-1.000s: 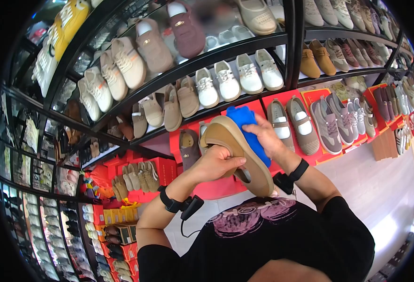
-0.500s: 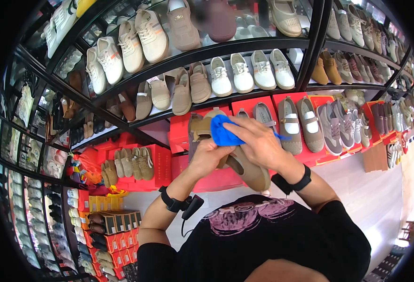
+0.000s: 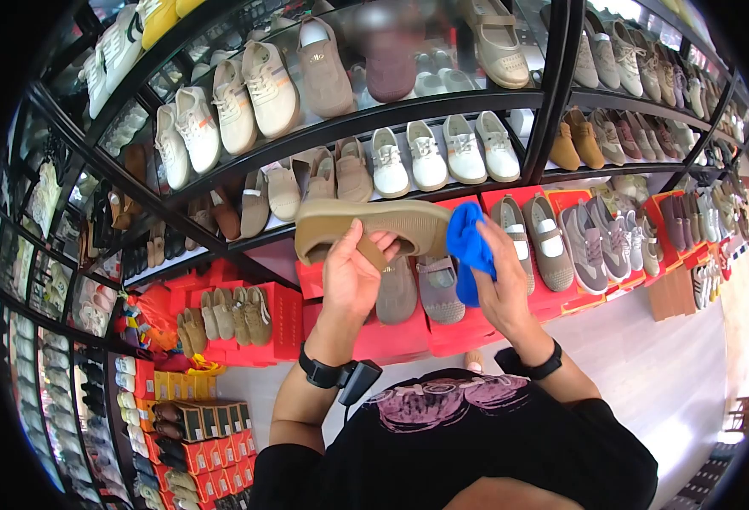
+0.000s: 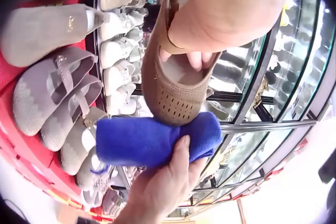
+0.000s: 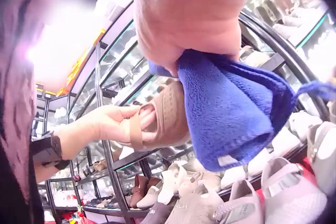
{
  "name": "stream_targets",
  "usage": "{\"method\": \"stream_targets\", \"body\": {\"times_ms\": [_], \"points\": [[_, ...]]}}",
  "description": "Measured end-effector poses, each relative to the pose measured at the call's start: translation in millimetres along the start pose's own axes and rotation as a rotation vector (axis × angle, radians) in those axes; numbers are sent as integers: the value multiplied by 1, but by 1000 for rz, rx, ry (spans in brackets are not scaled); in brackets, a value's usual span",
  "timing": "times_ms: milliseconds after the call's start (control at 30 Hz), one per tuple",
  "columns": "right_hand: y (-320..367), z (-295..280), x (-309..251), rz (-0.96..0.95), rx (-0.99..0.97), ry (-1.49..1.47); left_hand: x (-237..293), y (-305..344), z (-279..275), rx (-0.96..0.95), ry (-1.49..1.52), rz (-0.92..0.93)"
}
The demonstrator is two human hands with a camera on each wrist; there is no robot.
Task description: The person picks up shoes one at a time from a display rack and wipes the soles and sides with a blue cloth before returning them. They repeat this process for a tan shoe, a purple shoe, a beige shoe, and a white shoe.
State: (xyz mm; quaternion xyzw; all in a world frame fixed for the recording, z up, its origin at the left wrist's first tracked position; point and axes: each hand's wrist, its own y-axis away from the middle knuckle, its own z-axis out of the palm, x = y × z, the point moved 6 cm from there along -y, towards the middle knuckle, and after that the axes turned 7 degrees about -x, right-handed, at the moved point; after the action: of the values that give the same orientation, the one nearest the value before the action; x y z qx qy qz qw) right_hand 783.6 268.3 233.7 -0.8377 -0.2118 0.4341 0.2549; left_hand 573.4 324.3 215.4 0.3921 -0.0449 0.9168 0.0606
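Observation:
In the head view my left hand (image 3: 351, 279) grips a brown strapped shoe (image 3: 421, 228) with its fingers inside the opening and its thumb outside by the strap. The shoe lies sideways in the air, its pale sole edge facing the shelves. My right hand (image 3: 504, 280) holds a folded blue cloth (image 3: 466, 238) against the toe. Rows of small holes mark the toe of the shoe (image 4: 177, 103) in the left wrist view, with the cloth (image 4: 136, 141) just below them. From the right wrist, the cloth (image 5: 226, 119) hangs loosely and covers part of the toe.
Below the held shoe, grey shoes (image 3: 441, 293) stand on red boxes (image 3: 468, 336). White sneakers (image 3: 426, 157) line a black-framed shelf (image 3: 349, 127) behind. More red boxes (image 3: 285, 314) bearing shoes stand to the left, and stacked shoeboxes (image 3: 209, 459) rise at lower left.
The shoe has turned from pointing down toward my body to lying crosswise, toe to the right. The cloth has gone from near the heel end to the toe, and my hands have spread apart.

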Motion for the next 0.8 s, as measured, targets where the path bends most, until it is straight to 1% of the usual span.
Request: {"method": "stream_targets", "body": {"times_ms": [33, 67, 100, 133, 200, 233, 333, 367, 467, 533, 567, 600, 633, 700, 733, 767, 800], "points": [[-5, 0, 5, -9, 127, -54, -4, 2, 10, -29, 57, -48], [-11, 4, 10, 1, 182, -87, -8, 5, 20, -57, 113, -95], [-20, 8, 13, -1, 192, -90, -12, 7, 27, -85, 168, -141], [-27, 9, 16, -14, 252, -106, -15, 7, 28, -138, 200, -145], [-37, 10, 9, -37, 330, -80, -20, 5, 28, -135, 215, -125], [-41, 13, 4, -57, 341, -7, -20, 3, 28, -130, 237, -106], [-49, 27, -10, -112, 250, 259, -24, -3, 22, -86, 297, -116], [-50, 30, -17, -139, 228, 305, -24, -3, 22, -88, 294, -116], [-43, 39, -21, -228, 204, 294, -18, -2, 22, -134, 366, -124], [-38, 45, -24, -292, 139, 233, -11, -4, 16, -88, 421, -57], [-34, 50, -24, -323, 103, 203, -9, -4, 13, -87, 422, -56], [-30, 51, -26, -340, 80, 155, -4, -6, 9, -108, 403, 0], [-27, 54, -23, -337, 19, 41, 2, -8, 3, -130, 386, 57], [-28, 58, -12, -235, -122, -364, 7, -13, -8, -154, 442, 76], [-31, 55, -14, -235, -121, -363, 10, -11, -3, -156, 583, 85], [-39, 41, -11, -141, 7, -415, 14, -8, 3, -158, 722, 92], [-46, 27, -7, -45, 137, -464, 16, -6, 10, -194, 711, 93]]}}
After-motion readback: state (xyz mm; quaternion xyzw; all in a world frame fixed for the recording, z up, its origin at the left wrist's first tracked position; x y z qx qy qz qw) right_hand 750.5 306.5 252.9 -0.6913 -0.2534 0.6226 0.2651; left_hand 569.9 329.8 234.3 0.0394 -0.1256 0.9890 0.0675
